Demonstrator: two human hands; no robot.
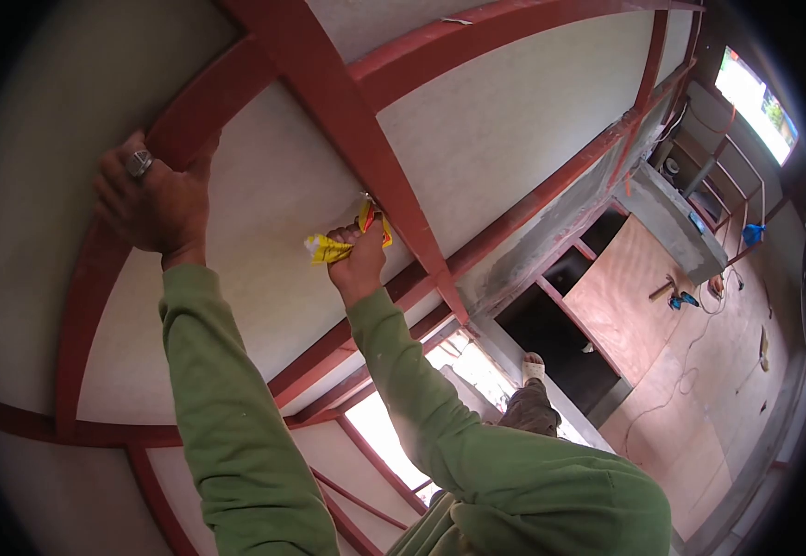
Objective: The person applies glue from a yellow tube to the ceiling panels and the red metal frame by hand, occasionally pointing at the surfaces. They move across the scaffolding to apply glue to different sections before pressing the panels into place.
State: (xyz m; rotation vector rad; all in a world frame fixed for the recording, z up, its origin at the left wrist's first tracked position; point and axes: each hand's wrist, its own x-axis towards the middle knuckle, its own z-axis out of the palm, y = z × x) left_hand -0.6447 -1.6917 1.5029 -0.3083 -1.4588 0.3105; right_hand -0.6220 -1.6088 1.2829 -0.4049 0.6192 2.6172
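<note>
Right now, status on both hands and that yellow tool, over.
Left hand gripping red frame bar. Right hand shut on yellow tool, pressed at the diagonal red beam against the ceiling panel. Nothing blocking.

No text, label, brand, number or sign can be read anywhere in the view. The yellow packet (340,245) gripped in the right hand (358,259) carries red and dark print, but it is too small and crumpled to make out.

I see pale ceiling panels (505,120) crossed by red-painted steel framing (329,83); a bright window (755,102) glows upper right, plywood floor (699,371) lower right.
</note>
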